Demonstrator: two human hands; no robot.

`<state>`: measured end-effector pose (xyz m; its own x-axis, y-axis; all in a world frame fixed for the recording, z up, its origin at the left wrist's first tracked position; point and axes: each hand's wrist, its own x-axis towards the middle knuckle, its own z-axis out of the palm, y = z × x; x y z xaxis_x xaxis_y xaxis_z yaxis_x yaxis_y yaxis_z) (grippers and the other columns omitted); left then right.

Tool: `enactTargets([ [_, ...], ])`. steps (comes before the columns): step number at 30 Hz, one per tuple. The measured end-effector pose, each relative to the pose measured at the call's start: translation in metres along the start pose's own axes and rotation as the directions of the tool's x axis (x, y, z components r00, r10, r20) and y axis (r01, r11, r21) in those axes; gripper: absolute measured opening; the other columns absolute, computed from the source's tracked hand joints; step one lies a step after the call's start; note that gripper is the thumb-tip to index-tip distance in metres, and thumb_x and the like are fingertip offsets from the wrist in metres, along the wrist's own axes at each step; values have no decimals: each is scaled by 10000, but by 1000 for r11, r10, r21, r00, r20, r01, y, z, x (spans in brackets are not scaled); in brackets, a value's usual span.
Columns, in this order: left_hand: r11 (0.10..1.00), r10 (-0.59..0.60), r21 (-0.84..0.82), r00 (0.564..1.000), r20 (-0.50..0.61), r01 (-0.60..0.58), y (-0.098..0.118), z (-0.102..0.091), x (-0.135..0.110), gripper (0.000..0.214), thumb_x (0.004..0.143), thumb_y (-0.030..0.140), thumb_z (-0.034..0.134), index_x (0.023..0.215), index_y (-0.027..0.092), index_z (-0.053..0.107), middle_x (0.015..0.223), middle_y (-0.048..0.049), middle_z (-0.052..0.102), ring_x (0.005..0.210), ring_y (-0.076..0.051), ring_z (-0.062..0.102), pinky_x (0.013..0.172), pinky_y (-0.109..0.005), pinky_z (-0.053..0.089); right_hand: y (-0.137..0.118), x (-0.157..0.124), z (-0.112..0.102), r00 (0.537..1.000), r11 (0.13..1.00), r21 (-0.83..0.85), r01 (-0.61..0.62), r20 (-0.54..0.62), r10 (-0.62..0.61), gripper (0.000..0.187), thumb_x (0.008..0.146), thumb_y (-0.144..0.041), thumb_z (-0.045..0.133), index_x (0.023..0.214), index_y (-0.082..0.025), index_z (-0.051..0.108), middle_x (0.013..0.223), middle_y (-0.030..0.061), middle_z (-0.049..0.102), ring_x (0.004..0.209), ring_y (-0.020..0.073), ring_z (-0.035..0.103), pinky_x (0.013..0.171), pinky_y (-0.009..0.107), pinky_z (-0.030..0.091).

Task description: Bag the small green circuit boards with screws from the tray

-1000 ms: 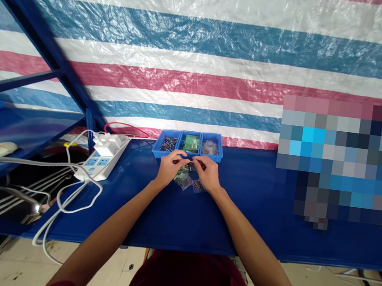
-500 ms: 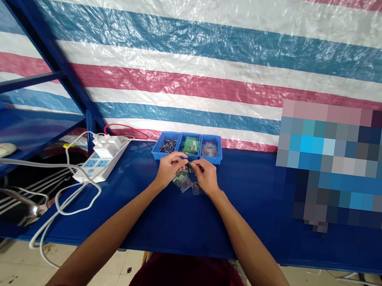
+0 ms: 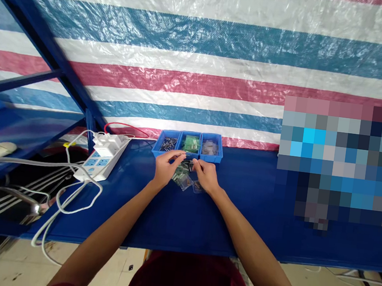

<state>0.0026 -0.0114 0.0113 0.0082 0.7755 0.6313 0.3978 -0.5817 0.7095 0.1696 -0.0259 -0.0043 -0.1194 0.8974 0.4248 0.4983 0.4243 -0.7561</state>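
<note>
Both my hands are over the table, just in front of three joined blue bins. My left hand (image 3: 166, 168) is closed in a pinch, thumb against fingers, beside the left and middle bins; what it pinches is too small to name. A short gap away, my right hand (image 3: 207, 176) is also pinched, and a small dark piece shows at its fingertips. Beneath and between the hands lie green packets (image 3: 178, 177) and small clear plastic bags (image 3: 186, 185) with tiny parts inside.
The left bin (image 3: 157, 150) holds loose dark metal pieces, the middle bin (image 3: 188, 155) green packets, the right bin (image 3: 210, 158) clear plastic bags. A white power strip (image 3: 114, 156) with cables (image 3: 78, 212) lies to the left. Blurred blocks cover the right side.
My hands have drawn slightly apart, the left one moving a little to the left. The packets and bins stay in place; the view has shifted slightly.
</note>
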Motion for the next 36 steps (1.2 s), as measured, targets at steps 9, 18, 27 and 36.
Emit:
enactTargets([
  [9, 756, 153, 643, 988, 14, -126, -30, -20, 17, 280, 915, 341, 493, 1079, 184, 657, 989, -110, 706, 1006, -283, 594, 871, -411, 426, 2, 2, 0, 988, 893, -441, -83, 81, 132, 283, 934, -327, 461, 763, -185, 636, 722, 22, 651, 669, 138, 582, 566, 237, 304],
  [18, 765, 237, 586, 963, 126, -265, -19, -6, 8, 184, 916, 236, 489, 941, 190, 666, 981, -70, 692, 1030, -241, 574, 893, -378, 384, 1, 2, 10, 958, 749, -655, -104, 136, 253, 233, 891, -388, 551, 961, -174, 610, 943, 79, 668, 841, 203, 638, 662, 275, 412],
  [27, 818, 279, 460, 938, 206, -345, -16, 3, 1, 202, 927, 226, 468, 906, 189, 665, 870, -52, 705, 888, -204, 623, 812, -348, 428, -4, 3, 13, 959, 753, -653, -81, 154, 237, 336, 914, -483, 481, 1025, -181, 579, 977, 93, 664, 860, 202, 647, 689, 272, 441],
  [36, 832, 288, 432, 936, 200, -348, -20, 3, 0, 192, 916, 207, 476, 921, 181, 666, 872, -55, 725, 824, -195, 655, 791, -337, 485, -4, 3, 17, 945, 731, -680, -58, 199, 260, 185, 924, -251, 442, 1019, -172, 580, 1039, 91, 660, 895, 202, 649, 716, 269, 457],
])
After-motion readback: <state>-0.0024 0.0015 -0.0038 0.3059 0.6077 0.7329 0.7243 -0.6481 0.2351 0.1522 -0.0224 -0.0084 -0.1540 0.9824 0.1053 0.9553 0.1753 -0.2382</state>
